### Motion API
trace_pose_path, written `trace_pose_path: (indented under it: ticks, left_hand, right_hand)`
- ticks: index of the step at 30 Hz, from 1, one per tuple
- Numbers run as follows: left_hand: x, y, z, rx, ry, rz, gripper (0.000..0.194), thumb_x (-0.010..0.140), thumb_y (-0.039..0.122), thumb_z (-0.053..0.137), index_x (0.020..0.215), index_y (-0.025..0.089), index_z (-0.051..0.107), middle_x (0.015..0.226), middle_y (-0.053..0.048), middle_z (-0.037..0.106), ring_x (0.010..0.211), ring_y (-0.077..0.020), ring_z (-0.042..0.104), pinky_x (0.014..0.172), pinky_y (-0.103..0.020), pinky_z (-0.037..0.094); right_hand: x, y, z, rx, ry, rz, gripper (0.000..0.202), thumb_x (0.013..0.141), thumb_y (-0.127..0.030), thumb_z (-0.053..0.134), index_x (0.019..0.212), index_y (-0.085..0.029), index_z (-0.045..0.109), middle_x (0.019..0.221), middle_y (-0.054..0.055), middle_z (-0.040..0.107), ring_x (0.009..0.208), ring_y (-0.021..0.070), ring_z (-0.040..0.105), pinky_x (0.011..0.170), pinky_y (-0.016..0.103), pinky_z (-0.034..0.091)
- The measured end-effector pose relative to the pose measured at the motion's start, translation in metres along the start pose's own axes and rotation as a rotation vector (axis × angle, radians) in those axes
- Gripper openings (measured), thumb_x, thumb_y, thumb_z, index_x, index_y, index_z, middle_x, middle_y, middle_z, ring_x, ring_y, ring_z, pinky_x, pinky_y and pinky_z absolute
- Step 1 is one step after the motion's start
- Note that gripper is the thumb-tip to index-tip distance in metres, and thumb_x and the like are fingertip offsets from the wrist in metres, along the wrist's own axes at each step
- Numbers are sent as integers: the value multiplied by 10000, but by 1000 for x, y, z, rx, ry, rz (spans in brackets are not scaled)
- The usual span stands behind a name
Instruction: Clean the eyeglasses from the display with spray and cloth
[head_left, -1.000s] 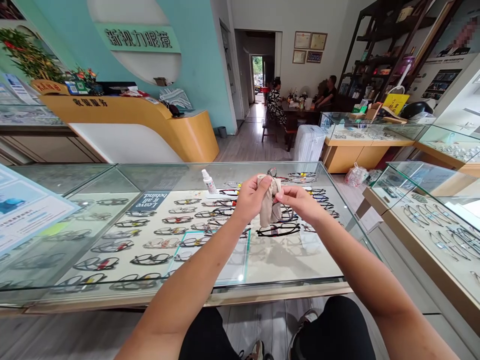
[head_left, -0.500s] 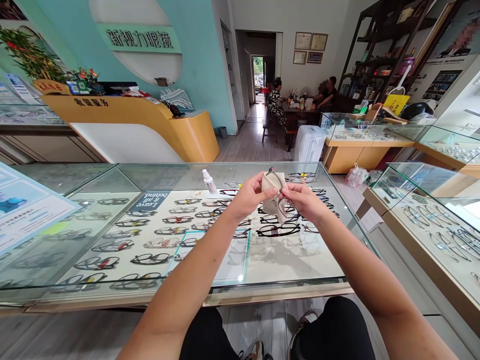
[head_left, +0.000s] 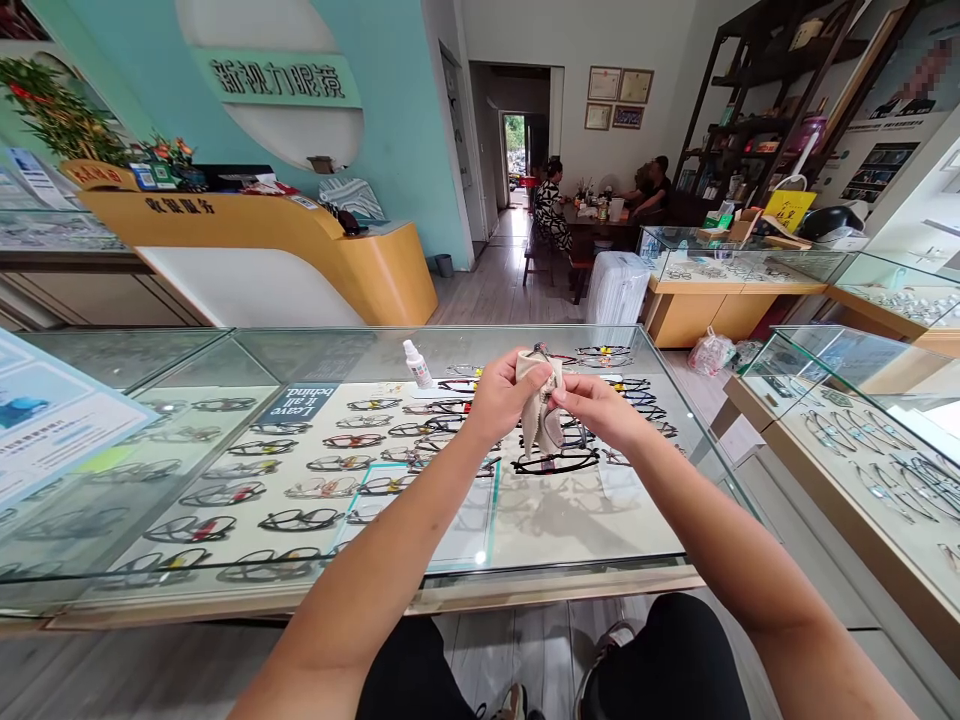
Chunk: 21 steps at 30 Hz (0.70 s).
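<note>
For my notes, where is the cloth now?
In the head view, the cloth is right of centre, held between left hand and right hand.

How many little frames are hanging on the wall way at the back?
4, in two rows on the back wall: upper-left frame, upper-right frame, lower-left frame and lower-right frame. All four show whole.

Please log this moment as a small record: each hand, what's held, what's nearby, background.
Left hand: grips a beige cloth
Right hand: pinches the cloth's right side
Inside cloth: glasses, mostly hidden
Below hands: glass display case holding rows of frames
Nearby: white bottle on the case, left of the hands
Background: two people at a table
</note>
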<state>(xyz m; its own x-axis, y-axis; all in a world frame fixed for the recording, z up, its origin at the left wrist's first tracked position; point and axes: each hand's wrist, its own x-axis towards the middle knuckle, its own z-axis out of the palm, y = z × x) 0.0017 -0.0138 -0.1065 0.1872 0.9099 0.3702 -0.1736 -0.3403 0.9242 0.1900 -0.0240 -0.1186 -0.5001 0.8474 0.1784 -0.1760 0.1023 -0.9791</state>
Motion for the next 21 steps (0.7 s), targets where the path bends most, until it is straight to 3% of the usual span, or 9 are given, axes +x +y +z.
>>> trace_pose_path:
  ticks: [5,10,14,17,21]
  left_hand:
    - [0,-5,0,-1,26,18,623,903,779,743,734,199,592,627,12,567,558,-122,492,546,-261,393]
    - [7,-8,-11,-124,-185,-90,587,887,754,782,922,172,713,788,-47,726,696,-177,660,671,-282,527]
    - [8,-5,-16,-154,-259,-124,567,806,590,936,1122,166,733,953,-71,787,808,-192,720,770,-288,574]
    - [6,-1,-13,-137,-240,-131,628,715,501,1014,1173,178,730,982,-64,794,832,-196,730,801,-292,588]
    - [5,-1,-6,-79,-107,-102,582,656,557,1028,964,167,724,817,-23,740,701,-161,664,680,-263,543]
  right_hand:
    - [1,-2,1,-4,-5,12,474,807,-670,895,815,-211,777,835,25,698,793,189,581,788,335,455]
    - [3,-8,-8,-4,61,-10,498,768,-675,917,752,-202,761,820,20,688,803,183,567,799,324,418]
    - [3,-9,-11,70,64,21,478,755,-645,940,768,-198,770,818,23,676,784,174,558,771,311,405]
    - [3,-7,-9,113,70,33,473,751,-640,945,767,-202,768,798,24,663,765,174,554,748,311,411]
    - [4,-3,-5,98,59,39,493,739,-664,944,776,-203,772,805,29,685,771,177,568,751,310,429]
